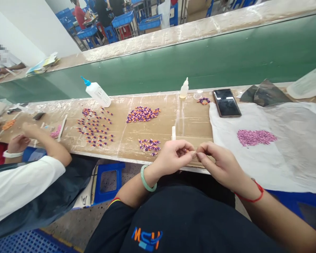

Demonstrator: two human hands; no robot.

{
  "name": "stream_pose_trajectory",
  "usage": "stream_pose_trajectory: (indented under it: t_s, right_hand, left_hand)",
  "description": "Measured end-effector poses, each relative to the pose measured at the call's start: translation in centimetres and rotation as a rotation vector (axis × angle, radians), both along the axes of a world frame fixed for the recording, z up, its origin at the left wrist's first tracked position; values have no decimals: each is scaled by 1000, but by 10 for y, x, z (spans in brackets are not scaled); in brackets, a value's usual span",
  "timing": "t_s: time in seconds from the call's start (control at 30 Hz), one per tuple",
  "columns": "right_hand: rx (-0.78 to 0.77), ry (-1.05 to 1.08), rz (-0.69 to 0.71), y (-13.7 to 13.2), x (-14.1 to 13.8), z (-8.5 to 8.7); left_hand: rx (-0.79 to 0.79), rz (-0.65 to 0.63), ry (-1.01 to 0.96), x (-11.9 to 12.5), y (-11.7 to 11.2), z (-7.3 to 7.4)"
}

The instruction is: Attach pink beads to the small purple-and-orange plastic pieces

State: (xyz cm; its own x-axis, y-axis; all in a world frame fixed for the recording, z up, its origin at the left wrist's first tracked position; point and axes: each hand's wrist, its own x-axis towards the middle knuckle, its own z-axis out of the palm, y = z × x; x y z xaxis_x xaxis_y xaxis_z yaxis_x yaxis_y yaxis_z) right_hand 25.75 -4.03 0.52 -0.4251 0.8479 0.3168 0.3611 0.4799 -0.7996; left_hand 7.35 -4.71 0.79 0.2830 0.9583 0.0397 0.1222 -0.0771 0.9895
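Note:
My left hand (177,154), with a green bangle at its wrist, is pinched closed near the table's front edge. My right hand (218,158) meets it fingertip to fingertip, also pinched; whatever sits between the fingers is too small to make out. Left of my hands lies a small pile of purple, orange and pink pieces (149,146), with a bigger pile of the same kind (143,114) behind it. Farther left, similar pieces (96,128) are spread in rows. On a white cloth (265,163) to my right rests a heap of small pink pieces (255,137).
A white bottle with a blue nozzle (98,94), a small dropper bottle (184,88), a ring of pieces (203,101) and a phone (226,102) stand or lie toward the back. A green panel (160,66) runs behind. A co-worker's arm (48,140) reaches in at left.

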Motion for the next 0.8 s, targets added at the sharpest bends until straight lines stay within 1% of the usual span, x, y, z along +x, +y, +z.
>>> stream_pose_trajectory:
  t_s: [0.1, 0.23, 0.33, 0.43, 0.5, 0.53, 0.63, 0.7, 0.73, 0.8]
  right_hand:
    - [-133, 43, 30, 2, -1, 7]
    - [-328, 156, 94, 6, -3, 14]
    - [-362, 171, 107, 7, -4, 18]
    - [-308, 105, 120, 10, -2, 19]
    - [-216, -1, 141, 14, 2, 16]
    - [-156, -92, 147, 17, 4, 13]
    - [-3, -532, 145, 28, 10, 1]
    - [19, -763, 154, 34, 12, -8]
    - [13, -825, 163, 35, 12, -11]
    - [-3, -874, 181, 38, 12, -16]
  left_hand:
    - [13, 39, -20, -2, 1, 3]
    - [-4, 118, -102, -7, 2, 2]
    - [-33, 123, -141, -10, 2, 2]
    - [-72, 137, -155, -13, 1, 0]
    - [-108, 146, -170, -16, 0, -2]
    - [-128, 148, -180, -18, 0, -4]
    - [-198, 161, -190, -22, -2, -12]
    - [-240, 173, -184, -25, -4, -17]
    - [-254, 177, -179, -26, -6, -19]
    - [-263, 182, -171, -27, -8, -23]
